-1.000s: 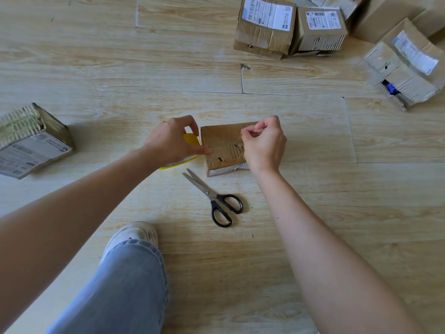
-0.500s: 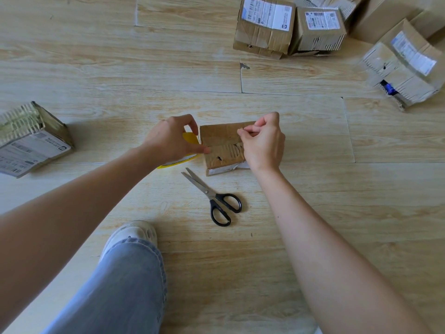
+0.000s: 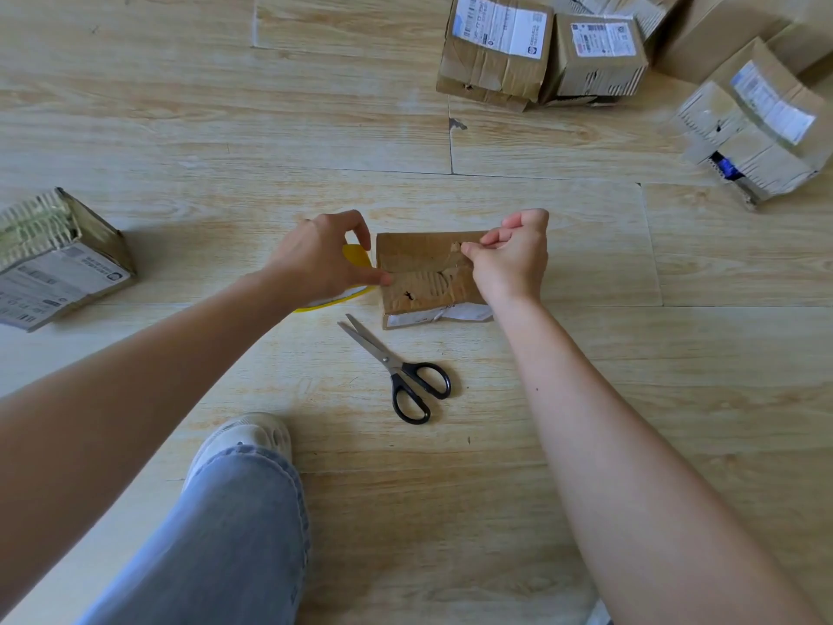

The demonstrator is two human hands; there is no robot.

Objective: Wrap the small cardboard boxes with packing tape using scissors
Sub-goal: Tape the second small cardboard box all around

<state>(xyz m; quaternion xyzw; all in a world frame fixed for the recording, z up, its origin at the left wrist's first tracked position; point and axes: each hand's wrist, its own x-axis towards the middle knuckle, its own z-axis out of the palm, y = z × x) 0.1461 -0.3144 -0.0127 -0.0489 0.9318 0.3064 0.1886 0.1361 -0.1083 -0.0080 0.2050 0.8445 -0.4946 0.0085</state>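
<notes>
A small worn cardboard box lies on the wooden floor at the centre. My left hand grips a yellow tape roll beside the box's left edge, thumb against the box. My right hand is curled over the box's right part, thumb and forefinger pinching something thin at the box top, probably the tape end. Black-handled scissors lie closed on the floor just in front of the box, untouched.
Several labelled cardboard boxes are piled at the back right, one more at the far right. Another box lies at the left. My knee in jeans and a white shoe sit at the lower middle.
My right hand has shifted slightly right and up along the box top, uncovering more of the box. The left hand stays on the tape roll.
</notes>
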